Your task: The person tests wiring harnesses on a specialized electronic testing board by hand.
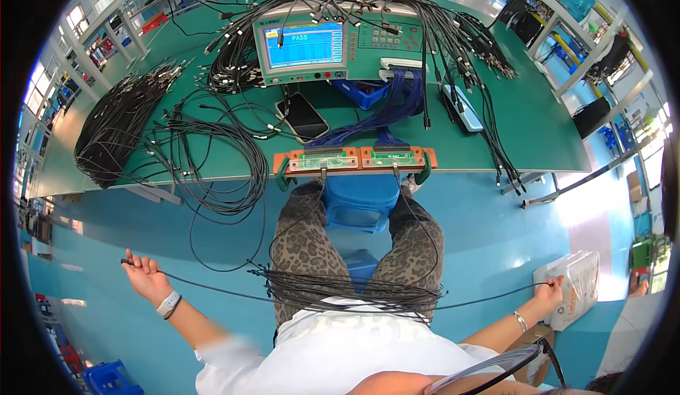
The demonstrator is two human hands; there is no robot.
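Out to the left, my left hand (145, 280) is closed on one end of a thin black cable (212, 286), its dark plug poking past my fingers. My right hand (548, 296), stretched far right, pinches the cable's other side. The cable runs over my lap, across a loose bundle of black cables (354, 290) on my thighs. At the table's front edge sit two green circuit boards (324, 159) on an orange-brown fixture (280, 162). A cable is plugged into each board and hangs down toward the lap.
A tester (304, 69) with a lit screen stands on the green table (528, 140), black cables draped over it. Coiled cables (219, 147) hang over the front edge. A thick cable bundle (124, 122) lies left. A phone (303, 117) lies before the tester. A white package (577, 289) is near my right hand.
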